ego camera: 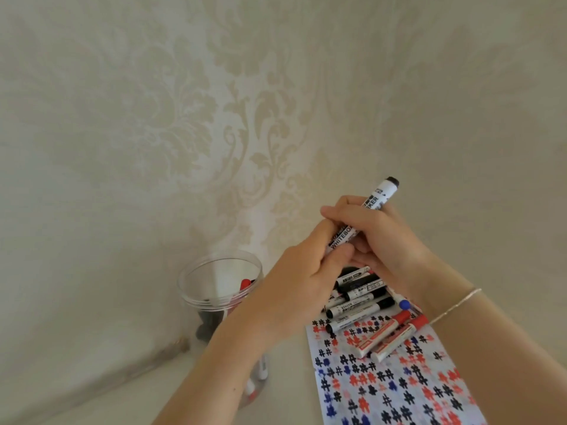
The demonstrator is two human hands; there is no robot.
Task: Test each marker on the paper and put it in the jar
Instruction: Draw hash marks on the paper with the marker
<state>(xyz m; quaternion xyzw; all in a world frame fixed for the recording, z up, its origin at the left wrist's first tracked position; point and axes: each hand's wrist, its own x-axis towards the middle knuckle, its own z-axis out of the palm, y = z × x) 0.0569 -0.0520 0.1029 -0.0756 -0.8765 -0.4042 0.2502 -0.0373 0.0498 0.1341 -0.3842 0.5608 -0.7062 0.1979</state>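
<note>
A white whiteboard marker (pixel 376 202) with a black end slants up to the right above the table. My right hand (pixel 377 240) grips its barrel. My left hand (pixel 294 280) holds its lower end, which is hidden by the fingers. Under the hands lies a pile of black markers (pixel 359 302) on the far end of the paper (pixel 389 388), which is covered in black, red and blue marks. Two red markers (pixel 389 335) and a blue-capped one (pixel 404 304) lie beside the pile. A clear jar (pixel 214 289) stands to the left with red and black markers inside.
A cream patterned wall (pixel 245 118) rises right behind the jar and the pile. The pale tabletop (pixel 285 378) shows between jar and paper. A thin bracelet (pixel 457 305) circles my right wrist.
</note>
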